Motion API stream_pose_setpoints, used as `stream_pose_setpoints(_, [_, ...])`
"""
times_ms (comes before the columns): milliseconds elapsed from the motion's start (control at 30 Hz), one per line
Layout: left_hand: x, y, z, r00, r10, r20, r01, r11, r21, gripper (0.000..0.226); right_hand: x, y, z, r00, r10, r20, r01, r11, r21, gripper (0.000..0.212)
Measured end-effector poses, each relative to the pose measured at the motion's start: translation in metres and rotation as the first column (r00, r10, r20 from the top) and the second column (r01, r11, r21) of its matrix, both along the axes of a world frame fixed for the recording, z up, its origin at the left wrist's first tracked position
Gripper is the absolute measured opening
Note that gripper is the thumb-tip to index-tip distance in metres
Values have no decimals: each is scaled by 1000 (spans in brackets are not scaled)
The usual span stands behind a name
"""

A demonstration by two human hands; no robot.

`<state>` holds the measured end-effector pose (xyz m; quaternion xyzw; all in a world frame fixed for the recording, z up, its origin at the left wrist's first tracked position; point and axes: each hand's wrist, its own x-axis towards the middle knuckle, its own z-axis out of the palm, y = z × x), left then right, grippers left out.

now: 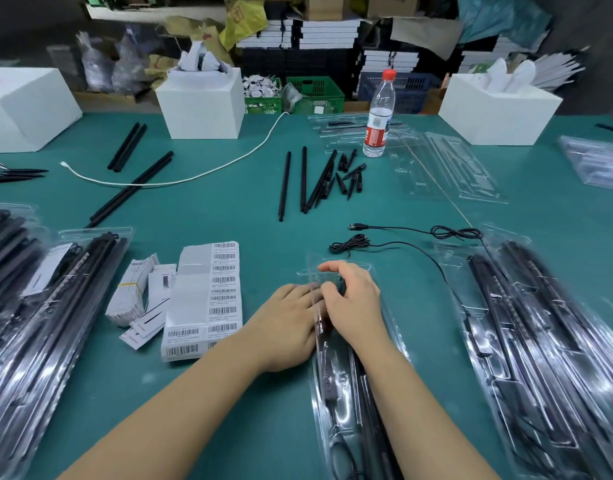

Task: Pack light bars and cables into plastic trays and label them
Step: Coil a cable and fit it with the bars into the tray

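Note:
A clear plastic tray [336,403] lies lengthwise in front of me on the green table, with a black light bar and a coiled black cable inside. My left hand [287,327] rests flat on the tray's left edge, fingers straight. My right hand [353,299] sits on the tray's upper end with its fingers curled down onto the plastic. Sheets of barcode labels [208,299] lie just left of my hands. Two loose black USB cables [402,237] lie beyond the tray. Loose black light bars [303,181] and short end pieces lie further back.
Stacks of filled trays lie at the left [38,323] and right [547,358]. Empty clear trays [447,168], a water bottle [379,116], white foam boxes [201,105] and a white cord [201,178] are at the back. Small printed cards [138,299] lie beside the labels.

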<state>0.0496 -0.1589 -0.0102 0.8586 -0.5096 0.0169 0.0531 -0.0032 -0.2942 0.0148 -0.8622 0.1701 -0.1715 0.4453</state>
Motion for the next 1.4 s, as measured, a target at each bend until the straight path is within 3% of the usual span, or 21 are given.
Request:
stream_pose_setpoints(433, [-8,6,-11,992,60,-115,-63,998,-17,52,1,-2,-3,1000,22,3,-22,999,-46,27])
stream_pose_setpoints(833, [-20,15,-14,995,53,-83,-62,993,-103,44,5,-5,-12,999,27,-24,-29,994,-104,26])
stream_pose_setpoints(1100, [-23,16,-5,998,58,-9,-58,998,-29,56,9,-4,-20,999,20,-37,-26,985,-169,25])
stream_pose_setpoints(1400, [-34,15,-14,995,80,-53,-85,992,-96,51,12,7,-29,999,-45,21,48,970,-237,28])
